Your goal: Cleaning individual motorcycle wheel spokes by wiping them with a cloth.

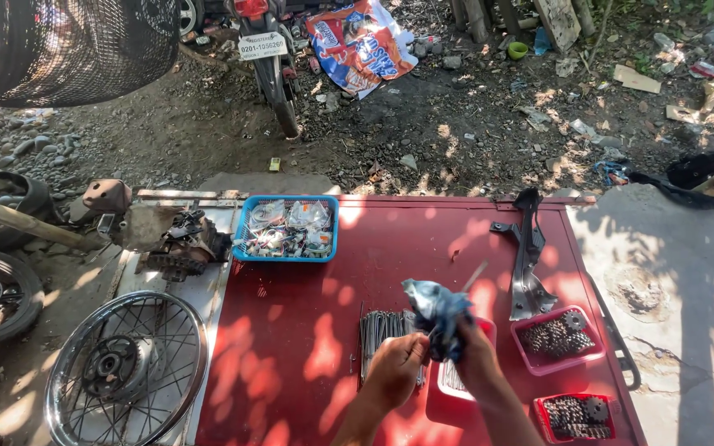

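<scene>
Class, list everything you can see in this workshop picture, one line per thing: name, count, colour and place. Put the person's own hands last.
table: one, red, centre
blue basket: one, holds small bagged parts, table's far left corner
spokes bundle: one, grey metal, on table by the hands
red trays of sprockets: two, table's right side
red tray: one, under the right hand
metal bracket: one, black and grey, far right of table
spoked wheel: one, chrome, left of table
engine part: one, rusty, left of basket
motorcycle: one, rear end, top
rag: one, blue-grey, held with a spoke
left hand: one, on the rag
right hand: one, gripping the rag
</scene>
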